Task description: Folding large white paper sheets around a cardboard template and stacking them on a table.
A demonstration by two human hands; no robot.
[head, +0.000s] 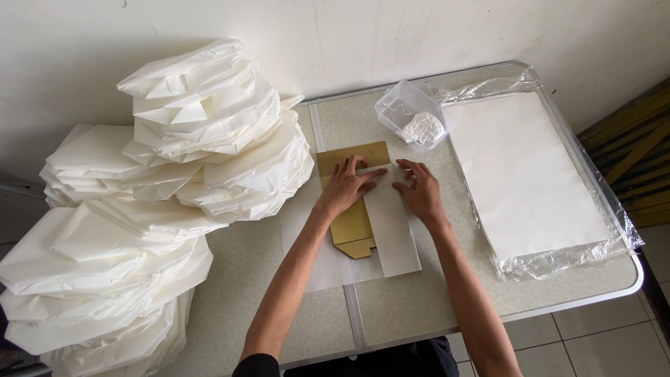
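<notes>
Stacks of folded white paper (pixel 139 209) crowd left hand (pixel 345 187).

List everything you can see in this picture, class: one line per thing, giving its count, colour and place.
Table: one, beige speckled top with metal rim, against a white wall.
Gold card: one, gold, table centre, partly under the white sheet.
White sheet: one, white, folded over the gold card at table centre.
Paper stack: one, white, flat on clear plastic wrap at the table's right.
Tub: one, clear plastic with something white inside, at the table's back.
Folded pile: one tall heap, too many pieces to count, white, at the left.
Floor: pale tiles, lower right.
Left hand: flat on the sheet and card.
Right hand: flat on the sheet, fingers spread.
</notes>
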